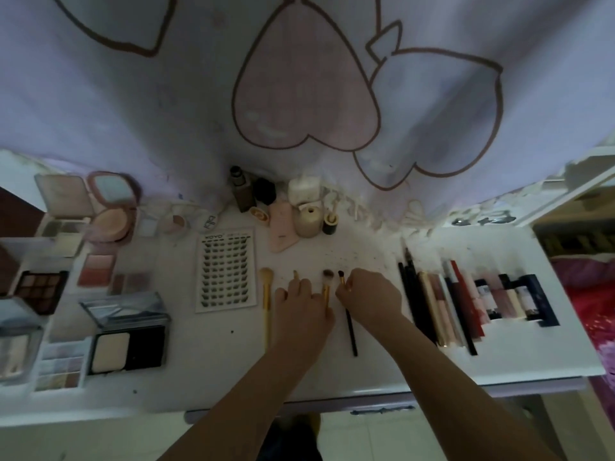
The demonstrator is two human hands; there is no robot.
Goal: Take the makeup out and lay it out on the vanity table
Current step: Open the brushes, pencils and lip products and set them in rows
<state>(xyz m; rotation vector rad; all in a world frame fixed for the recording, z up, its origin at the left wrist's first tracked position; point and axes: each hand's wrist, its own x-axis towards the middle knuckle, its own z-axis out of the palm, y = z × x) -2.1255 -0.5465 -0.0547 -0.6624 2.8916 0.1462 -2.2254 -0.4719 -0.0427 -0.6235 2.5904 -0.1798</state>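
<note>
1. A white table [206,354] stands against a pale cloth [133,104] with a big pink heart [304,91] drawn on it.
2. The left hand [301,309] lies on the table with its fingers bent down. Two gold brushes are under it: one small tip [295,274] pokes out past the fingers, and a brown-tipped brush [326,287] lies at its right edge. I cannot tell if the fingers grip them or just press on them.
3. The right hand [369,296] pinches a thin black brush [349,322] near its tip. The handle points back toward the person.
4. A big gold brush [266,304] lies alone, just left of the left hand.
5. A lash sheet [226,269] lies flat beside that brush, on its left.
6. Open palettes [41,289] and powder cases [128,342] fill the left side of the table.
7. Pencils [411,294] and lip tubes [499,299] lie side by side in a row on the right.
8. Small bottles [241,193] and jars [309,221] stand at the back, near the cloth.
</note>
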